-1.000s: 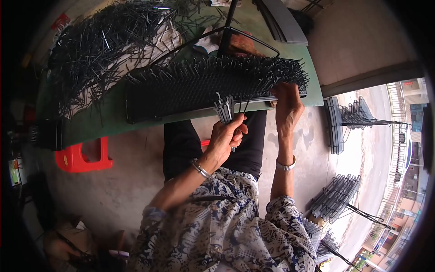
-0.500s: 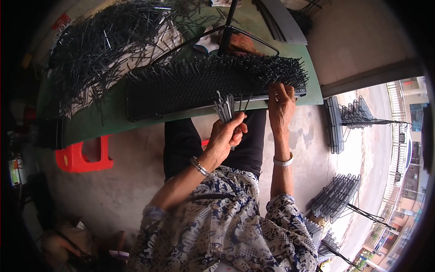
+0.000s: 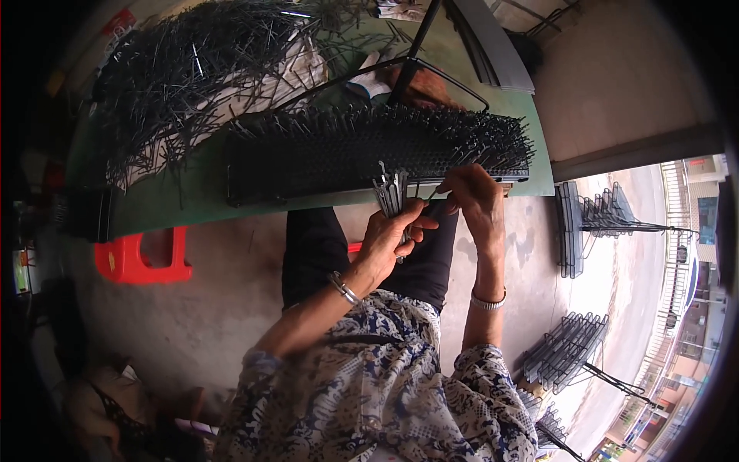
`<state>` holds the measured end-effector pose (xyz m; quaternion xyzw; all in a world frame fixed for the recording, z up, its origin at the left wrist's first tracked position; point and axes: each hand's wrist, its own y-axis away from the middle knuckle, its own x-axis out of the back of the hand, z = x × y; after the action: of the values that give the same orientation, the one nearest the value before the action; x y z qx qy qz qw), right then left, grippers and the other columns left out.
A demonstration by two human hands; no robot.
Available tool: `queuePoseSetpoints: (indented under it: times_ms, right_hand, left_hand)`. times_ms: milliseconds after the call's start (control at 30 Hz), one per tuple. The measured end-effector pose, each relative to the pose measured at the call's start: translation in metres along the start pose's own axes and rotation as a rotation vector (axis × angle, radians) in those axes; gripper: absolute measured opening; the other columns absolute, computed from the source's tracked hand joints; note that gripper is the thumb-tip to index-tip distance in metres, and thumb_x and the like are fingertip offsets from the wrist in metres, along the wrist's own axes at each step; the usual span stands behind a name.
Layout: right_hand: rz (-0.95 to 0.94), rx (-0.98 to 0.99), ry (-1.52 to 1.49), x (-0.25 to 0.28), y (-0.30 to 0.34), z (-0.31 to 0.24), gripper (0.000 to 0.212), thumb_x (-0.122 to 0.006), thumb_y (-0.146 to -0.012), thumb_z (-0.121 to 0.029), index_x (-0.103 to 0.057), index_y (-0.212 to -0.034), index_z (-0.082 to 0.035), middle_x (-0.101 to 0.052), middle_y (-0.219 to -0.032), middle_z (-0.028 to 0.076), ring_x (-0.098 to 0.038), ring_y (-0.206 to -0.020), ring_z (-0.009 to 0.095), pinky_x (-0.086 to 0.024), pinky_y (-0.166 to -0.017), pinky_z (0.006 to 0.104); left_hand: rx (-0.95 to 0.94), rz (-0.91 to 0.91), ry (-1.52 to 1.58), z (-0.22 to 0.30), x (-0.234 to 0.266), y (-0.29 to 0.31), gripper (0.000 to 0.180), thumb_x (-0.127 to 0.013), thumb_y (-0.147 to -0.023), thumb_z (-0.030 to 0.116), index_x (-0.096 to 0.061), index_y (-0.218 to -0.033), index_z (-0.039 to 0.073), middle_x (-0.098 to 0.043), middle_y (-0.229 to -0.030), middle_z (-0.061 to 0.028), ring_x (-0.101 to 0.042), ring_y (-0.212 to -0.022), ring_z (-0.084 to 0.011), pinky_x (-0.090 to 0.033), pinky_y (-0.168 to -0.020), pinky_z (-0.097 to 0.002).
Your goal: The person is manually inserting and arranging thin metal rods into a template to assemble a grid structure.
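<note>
My left hand (image 3: 390, 235) is closed around a bundle of thin grey metal rods (image 3: 391, 189) whose looped or flattened ends stick up past the fingers. Just to its right, my right hand (image 3: 476, 202) pinches the end of a dark thin rod (image 3: 433, 192) near the left fingertips. Both hands are in front of a long black perforated rack (image 3: 308, 160) at the table edge. Many dark rods (image 3: 493, 137) stand packed in the rack's holes along its back and right end; bare holes show toward the front left.
A large heap of loose black rods (image 3: 192, 65) lies on pale cloth on the green table (image 3: 165, 202). A black metal frame (image 3: 412, 60) stands behind the rack, beside a white glove (image 3: 371, 79). Grey flat sheets (image 3: 496, 54) lie far right. A red stool (image 3: 146, 258) stands below.
My right hand has come away from the rack's right end, down and left toward the bundle. My left hand keeps its hold. The whole view has shifted slightly.
</note>
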<state>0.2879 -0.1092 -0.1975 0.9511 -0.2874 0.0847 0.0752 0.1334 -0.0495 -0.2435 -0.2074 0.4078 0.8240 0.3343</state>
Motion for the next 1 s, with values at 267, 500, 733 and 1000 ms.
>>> queuePoseSetpoints:
  times_ms: [267, 500, 733, 1000]
  right_hand:
    - [0.437, 0.326, 0.178, -0.021, -0.036, -0.007, 0.006, -0.058, -0.092, -0.004, -0.062, -0.096, -0.003, -0.061, -0.073, 0.002, -0.056, -0.061, 0.007, -0.045, -0.055, 0.0221]
    - [0.503, 0.513, 0.411, -0.038, -0.065, 0.009, 0.006, -0.059, -0.093, -0.007, -0.062, -0.097, -0.003, -0.062, -0.068, 0.004, -0.058, -0.057, 0.008, -0.047, -0.054, 0.0239]
    - [0.497, 0.482, 0.412, -0.039, -0.071, 0.017, 0.005, -0.06, -0.093, -0.006, -0.063, -0.095, -0.003, -0.061, -0.067, 0.005, -0.058, -0.056, 0.008, -0.046, -0.053, 0.0246]
    - [0.498, 0.605, 0.542, -0.037, -0.082, 0.018, 0.004, -0.062, -0.091, -0.006, -0.062, -0.095, -0.006, -0.062, -0.072, 0.011, -0.058, -0.06, 0.02, -0.046, -0.057, 0.0309]
  left_hand:
    - [-0.009, 0.038, 0.185, -0.005, 0.016, -0.016, 0.027, -0.063, -0.094, 0.031, -0.061, -0.102, 0.005, -0.069, -0.084, -0.0125, -0.051, -0.059, -0.0082, -0.031, -0.043, -0.02]
    - [-0.032, -0.003, 0.264, -0.01, 0.021, -0.018, 0.023, -0.06, -0.096, 0.027, -0.059, -0.101, 0.005, -0.062, -0.076, -0.007, -0.044, -0.056, -0.0068, -0.032, -0.046, -0.0224]
    - [0.002, 0.049, 0.264, -0.001, 0.015, -0.01, 0.025, -0.062, -0.095, 0.029, -0.06, -0.102, 0.005, -0.058, -0.072, -0.0039, -0.044, -0.055, -0.0069, -0.035, -0.048, -0.0226]
    - [-0.01, 0.054, 0.202, 0.008, 0.01, -0.004, 0.025, -0.062, -0.095, 0.032, -0.06, -0.102, 0.007, -0.057, -0.07, -0.0025, -0.045, -0.054, -0.007, -0.034, -0.046, -0.0215]
